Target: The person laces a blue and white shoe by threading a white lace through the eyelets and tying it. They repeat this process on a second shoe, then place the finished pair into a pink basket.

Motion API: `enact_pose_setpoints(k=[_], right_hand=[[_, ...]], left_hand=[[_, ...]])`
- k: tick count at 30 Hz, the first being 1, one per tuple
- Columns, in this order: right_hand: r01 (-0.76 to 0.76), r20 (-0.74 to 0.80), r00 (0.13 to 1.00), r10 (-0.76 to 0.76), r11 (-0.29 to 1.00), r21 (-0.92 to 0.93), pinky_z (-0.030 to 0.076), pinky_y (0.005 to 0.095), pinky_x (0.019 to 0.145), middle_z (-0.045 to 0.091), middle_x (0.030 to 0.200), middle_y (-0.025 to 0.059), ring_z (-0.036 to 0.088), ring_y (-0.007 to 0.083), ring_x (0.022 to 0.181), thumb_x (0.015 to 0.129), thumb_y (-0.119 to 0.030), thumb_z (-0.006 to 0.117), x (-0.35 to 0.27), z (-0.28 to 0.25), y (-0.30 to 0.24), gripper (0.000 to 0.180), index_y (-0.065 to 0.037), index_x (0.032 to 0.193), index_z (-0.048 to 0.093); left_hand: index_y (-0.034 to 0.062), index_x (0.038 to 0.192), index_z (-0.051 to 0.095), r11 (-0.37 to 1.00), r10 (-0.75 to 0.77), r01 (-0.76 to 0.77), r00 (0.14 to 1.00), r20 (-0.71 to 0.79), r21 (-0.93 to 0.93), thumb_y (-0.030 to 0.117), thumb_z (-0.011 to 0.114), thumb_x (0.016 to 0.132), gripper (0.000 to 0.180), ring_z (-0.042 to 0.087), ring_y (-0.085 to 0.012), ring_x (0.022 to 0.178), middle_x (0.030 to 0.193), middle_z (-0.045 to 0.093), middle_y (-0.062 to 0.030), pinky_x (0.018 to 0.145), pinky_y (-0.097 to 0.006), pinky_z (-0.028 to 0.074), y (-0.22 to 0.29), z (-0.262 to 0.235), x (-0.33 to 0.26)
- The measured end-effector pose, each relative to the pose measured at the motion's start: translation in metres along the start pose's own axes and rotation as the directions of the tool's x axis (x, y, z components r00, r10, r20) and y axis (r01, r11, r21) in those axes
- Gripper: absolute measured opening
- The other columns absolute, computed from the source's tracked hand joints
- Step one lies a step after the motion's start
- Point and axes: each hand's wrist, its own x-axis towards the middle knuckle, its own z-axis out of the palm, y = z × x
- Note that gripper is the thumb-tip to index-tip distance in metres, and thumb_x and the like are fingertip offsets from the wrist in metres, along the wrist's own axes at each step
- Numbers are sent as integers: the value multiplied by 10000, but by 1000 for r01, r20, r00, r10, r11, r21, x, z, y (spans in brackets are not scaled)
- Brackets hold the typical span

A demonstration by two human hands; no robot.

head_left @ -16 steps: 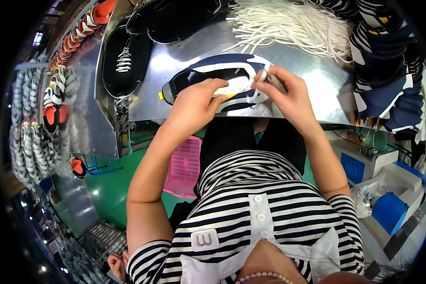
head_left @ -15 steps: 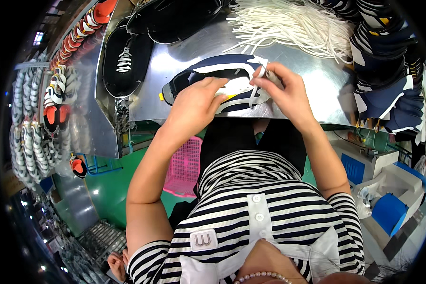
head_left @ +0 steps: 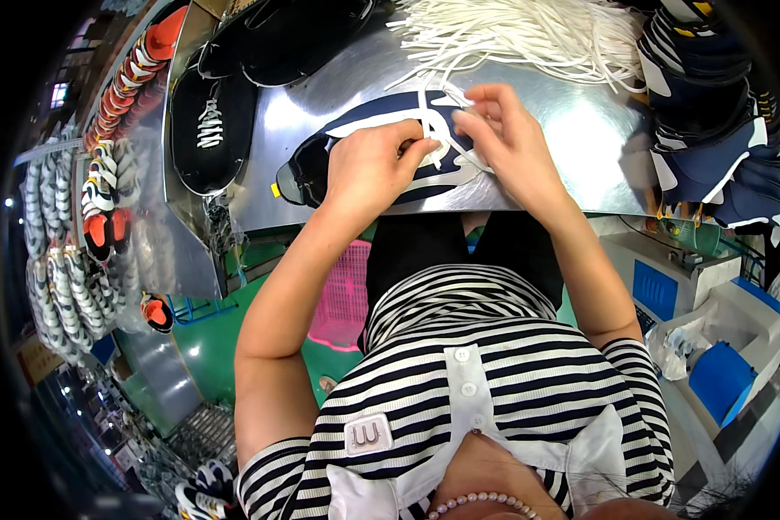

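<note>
A navy shoe upper (head_left: 368, 111) with white and grey bands lies on its side on the metal table, a yellow tab at its left end. Over its eyelet area, my left hand (head_left: 368, 169) is closed, thumb and forefinger pinching a white shoelace (head_left: 435, 128). The lace loops upward and also runs down to the right across the upper. To the right, my right hand (head_left: 516, 147) hovers beside the upper with thumb and forefinger apart. Its lower fingers are partly hidden. A strand of lace lies close by its fingertips.
A heap of white laces (head_left: 529, 39) lies at the table's back. Black uppers (head_left: 212, 130) sit at the left, one laced white. Stacked navy uppers (head_left: 711, 173) stand at the right. Below are a pink basket (head_left: 340, 295) and a grey-and-blue machine (head_left: 715, 381).
My right hand has opened from its pinch on the lace. My left hand has moved slightly right along the upper and now pinches at the lace. The view has shifted a little.
</note>
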Motion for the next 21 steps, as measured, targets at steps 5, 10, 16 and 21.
enact_pose_setpoints(k=[5,10,16,21], right_hand=[[-65,220,973,70,997,-32,464,302,449,683,814,116,598,153,483,956,-146,600,-36,-13,1,189,25,1025,555],[-23,232,972,46,995,-100,448,303,399,678,744,105,582,170,419,941,-131,612,-36,-11,4,167,25,992,577],[-50,261,960,98,982,-182,463,335,407,691,771,125,602,218,420,932,-124,608,-21,-14,10,157,16,996,576],[-107,211,959,187,934,-340,506,388,496,694,847,179,656,303,531,923,-103,601,-13,13,0,181,4,1042,517]], left_hand=[[83,874,706,1000,2,-2,1000,-20,-20,353,679,892,272,544,-242,528,626,597,-98,540,-346,425,-4,2,2],[69,862,701,1000,9,-9,1000,-16,-18,342,681,892,275,536,-248,520,605,580,-105,533,-351,420,-7,3,3],[47,892,700,998,-17,22,996,93,-56,287,707,874,241,582,-205,560,642,613,-100,571,-327,454,2,-3,13],[52,1094,669,936,54,15,981,184,-353,154,715,833,285,683,-241,906,996,702,-119,815,-355,534,-26,-1,4]])
